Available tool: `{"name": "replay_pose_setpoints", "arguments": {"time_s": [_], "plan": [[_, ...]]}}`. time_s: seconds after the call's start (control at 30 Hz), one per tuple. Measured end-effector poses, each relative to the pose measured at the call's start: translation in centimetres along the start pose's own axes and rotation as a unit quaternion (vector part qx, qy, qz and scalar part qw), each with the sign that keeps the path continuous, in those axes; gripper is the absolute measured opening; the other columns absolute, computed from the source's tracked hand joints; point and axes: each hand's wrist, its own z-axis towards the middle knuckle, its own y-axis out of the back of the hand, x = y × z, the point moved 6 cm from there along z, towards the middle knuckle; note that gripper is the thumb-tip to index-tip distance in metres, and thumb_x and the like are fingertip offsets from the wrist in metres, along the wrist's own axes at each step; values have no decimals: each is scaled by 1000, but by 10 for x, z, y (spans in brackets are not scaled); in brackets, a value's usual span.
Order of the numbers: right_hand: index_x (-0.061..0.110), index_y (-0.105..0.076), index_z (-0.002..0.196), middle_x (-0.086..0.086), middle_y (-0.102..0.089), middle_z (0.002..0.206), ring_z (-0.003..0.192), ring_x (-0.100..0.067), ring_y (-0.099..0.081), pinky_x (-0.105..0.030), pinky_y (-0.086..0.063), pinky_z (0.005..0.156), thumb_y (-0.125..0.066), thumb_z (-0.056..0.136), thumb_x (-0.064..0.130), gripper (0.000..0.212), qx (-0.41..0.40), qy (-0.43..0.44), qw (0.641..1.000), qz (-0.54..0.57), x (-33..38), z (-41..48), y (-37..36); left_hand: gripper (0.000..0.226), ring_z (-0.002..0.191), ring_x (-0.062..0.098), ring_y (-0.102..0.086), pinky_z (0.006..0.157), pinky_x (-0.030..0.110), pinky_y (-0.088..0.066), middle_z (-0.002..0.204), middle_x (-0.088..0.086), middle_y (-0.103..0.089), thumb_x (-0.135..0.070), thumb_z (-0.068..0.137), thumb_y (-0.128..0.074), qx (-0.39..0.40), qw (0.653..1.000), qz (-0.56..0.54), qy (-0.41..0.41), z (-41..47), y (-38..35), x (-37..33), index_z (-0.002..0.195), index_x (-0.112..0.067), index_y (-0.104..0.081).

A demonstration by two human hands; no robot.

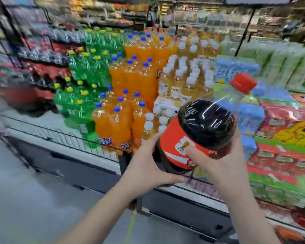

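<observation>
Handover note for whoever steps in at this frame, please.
Left hand: grips the cola bottle near its base.
Right hand: grips it higher up, thumb on the red label.
Bottle: tilted, red cap pointing up and right, held in front of the stacked orange soda bottles.
Done: bottle held in both hands.
Left: setting it down, probably; where is unclear.

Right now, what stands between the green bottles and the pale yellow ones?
Blue-capped orange bottles fill that stretch, as the head view shows.
</observation>
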Motion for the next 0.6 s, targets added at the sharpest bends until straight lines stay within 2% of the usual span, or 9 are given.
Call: {"name": "replay_pose_setpoints", "arguments": {"time_s": [0.07,0.13,0.2,0.27,0.3,0.37,0.47,0.53,0.6], "plan": [[41,-52,114,46,-68,86,79,23,-66,-1,-48,63,-95,63,3,77,9,0,1000,7,10,0,-44,100,124,-6,-61,104,25,-53,129,-29,-64,-42,51,-105,-26,1000,14,2,-6,43,15,128,-64,-46],[38,-53,123,36,-73,94,82,20,-68,-3,-50,64,-98,62,3,84,30,9,999,21,13,5,-87,102,124,-5,-61,105,26,-52,130,-28,-64,-45,48,-105,-52,998,27,3,-12,84,27,128,-65,-46],[38,-54,130,28,-75,106,91,16,-69,-4,-51,69,-102,54,14,93,49,33,998,31,19,7,-128,101,123,-7,-61,104,20,-50,129,-31,-64,-40,48,-106,-77,997,33,0,-19,122,39,125,-69,-46],[43,-54,123,39,-71,105,94,18,-67,-4,-51,71,-104,51,22,90,64,50,996,43,29,7,-168,104,121,-11,-61,103,15,-49,127,-35,-63,-31,50,-107,-96,995,37,10,-29,157,49,126,-70,-47],[44,-54,119,43,-69,102,93,19,-67,-3,-50,72,-106,52,25,87,76,56,994,52,35,7,-188,105,121,-10,-62,105,19,-51,128,-31,-65,-29,51,-107,-105,994,37,18,-33,173,53,132,-63,-49],[44,-54,121,42,-69,105,97,18,-67,-4,-51,74,-104,51,39,86,100,72,990,69,45,8,-225,104,120,-5,-65,105,25,-53,128,-23,-69,-25,53,-107,-125,991,36,29,-42,206,63,139,-44,-53],[42,-51,134,30,-71,119,108,11,-68,-8,-53,81,-90,47,54,96,141,88,983,77,57,8,-278,96,112,-13,-64,93,8,-49,121,-34,-67,-22,54,-106,-164,984,50,41,-58,252,72,130,-48,-53],[43,-52,130,34,-71,115,105,12,-68,-7,-53,79,-94,49,47,92,178,93,976,80,66,8,-312,94,109,-13,-65,89,5,-47,119,-35,-68,-23,53,-106,-193,978,66,49,-68,280,79,127,-50,-54],[41,-54,125,38,-70,109,99,13,-69,-5,-53,75,-97,55,31,83,211,96,968,92,72,9,-344,95,110,-10,-67,93,12,-52,118,-30,-70,-26,52,-107,-221,971,68,64,-77,306,88,130,-46,-56]]}}
